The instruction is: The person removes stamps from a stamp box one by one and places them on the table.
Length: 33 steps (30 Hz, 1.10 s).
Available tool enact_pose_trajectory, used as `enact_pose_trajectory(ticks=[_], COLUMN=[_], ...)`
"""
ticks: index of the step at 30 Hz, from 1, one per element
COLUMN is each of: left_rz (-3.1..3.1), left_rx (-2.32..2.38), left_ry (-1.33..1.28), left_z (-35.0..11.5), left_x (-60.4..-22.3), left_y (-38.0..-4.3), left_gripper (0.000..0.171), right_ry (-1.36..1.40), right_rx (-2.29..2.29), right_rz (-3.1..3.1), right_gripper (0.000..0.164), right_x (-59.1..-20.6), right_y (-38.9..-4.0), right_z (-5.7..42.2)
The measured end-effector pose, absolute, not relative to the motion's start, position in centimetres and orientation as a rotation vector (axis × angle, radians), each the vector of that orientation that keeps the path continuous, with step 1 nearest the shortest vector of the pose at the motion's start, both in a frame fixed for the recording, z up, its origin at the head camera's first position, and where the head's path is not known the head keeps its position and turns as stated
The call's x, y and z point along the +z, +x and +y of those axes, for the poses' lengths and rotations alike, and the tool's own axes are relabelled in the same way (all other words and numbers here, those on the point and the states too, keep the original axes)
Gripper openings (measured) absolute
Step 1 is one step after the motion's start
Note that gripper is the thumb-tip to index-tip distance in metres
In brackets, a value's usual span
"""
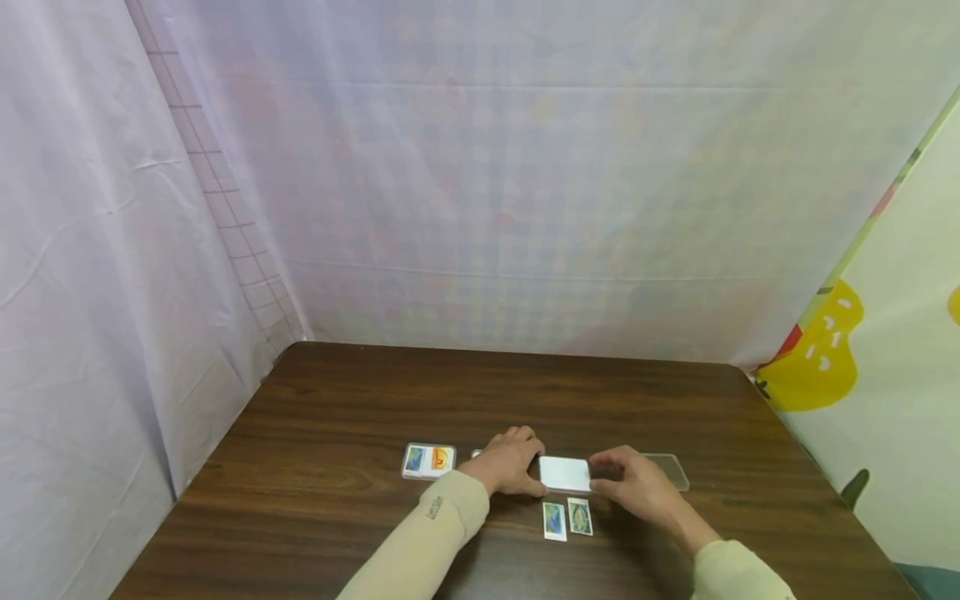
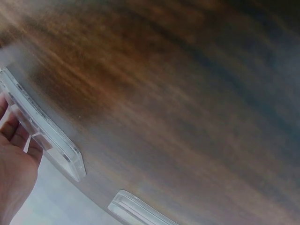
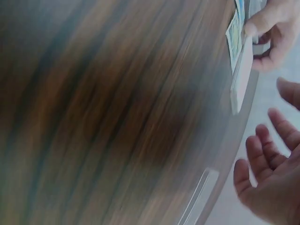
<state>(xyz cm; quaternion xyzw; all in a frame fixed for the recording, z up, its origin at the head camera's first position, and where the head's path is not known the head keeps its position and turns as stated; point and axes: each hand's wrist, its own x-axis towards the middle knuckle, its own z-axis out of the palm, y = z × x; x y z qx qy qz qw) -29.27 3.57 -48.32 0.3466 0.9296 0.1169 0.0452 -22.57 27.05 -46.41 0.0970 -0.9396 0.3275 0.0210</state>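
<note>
A flat white card (image 1: 565,473) lies on the table between both hands, with a thin clear rim along its front edge. My left hand (image 1: 512,462) holds its left end, thumb at the near corner and fingers at the far side. In the right wrist view the left thumb meets the edge of the white card (image 3: 241,82). My right hand (image 1: 633,483) is by the right end, its fingers (image 3: 276,126) spread and apart from the card. Two stamps, one bluish (image 1: 554,522) and one greenish (image 1: 580,517), lie just in front.
A clear case (image 1: 429,461) with two small pictures is at the left. Another clear case (image 2: 61,140) is partly covered by the left hand. A clear lid (image 1: 670,471) lies behind the right hand on the brown table (image 1: 360,392). White curtains (image 1: 487,208) hang beyond it.
</note>
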Motion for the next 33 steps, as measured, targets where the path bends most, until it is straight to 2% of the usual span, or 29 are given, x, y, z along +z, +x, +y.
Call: enact_pose_trajectory(ticks=[7, 27, 33], left_rz=[2.837, 2.841, 2.83], left_rx=[0.349, 0.34, 0.347], left_ry=[1.063, 1.066, 1.059], left_z=[3.6, 3.6, 3.5], left_x=[-48.3, -48.4, -48.3], left_y=[-29.2, -29.3, -29.2], left_gripper=[0.057, 0.056, 0.056], right_ry=[0.598, 0.353, 0.369], right_rx=[0.939, 0.917, 0.857], right_rz=[-2.87, -3.027, -3.025], right_gripper=[0.038, 0.054, 0.056], right_x=[-47.0, -45.9, -46.2], right_y=[-23.2, -24.2, -24.5], right_z=[29.6, 36.9, 38.1])
